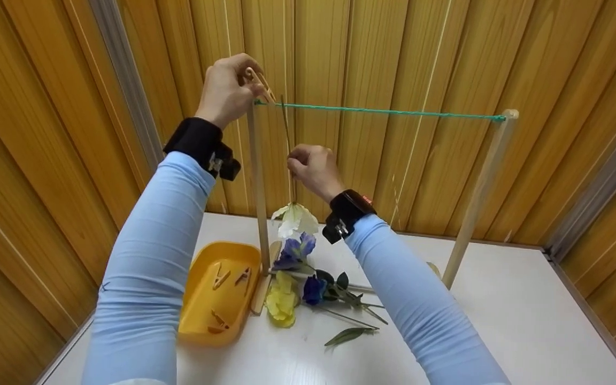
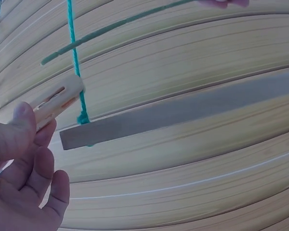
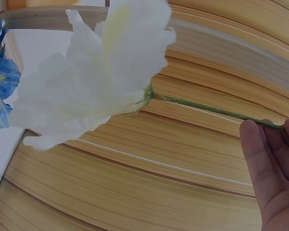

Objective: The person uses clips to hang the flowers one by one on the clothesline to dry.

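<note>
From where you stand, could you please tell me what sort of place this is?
Probably a small indoor work booth: wood-look panels rise behind and beside a white table, which bears a yellow tray and posts strung with green cord.

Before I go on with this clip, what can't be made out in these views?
- Head: the tray's left side, hidden by the left sleeve.
- Head: most of the right post's foot, hidden by the right sleeve.
- Left wrist: whether the clothespin grips the cord; its tip covers that spot.
- Right wrist: the flower stem's far end, cut off past the right hand by the right edge.
</note>
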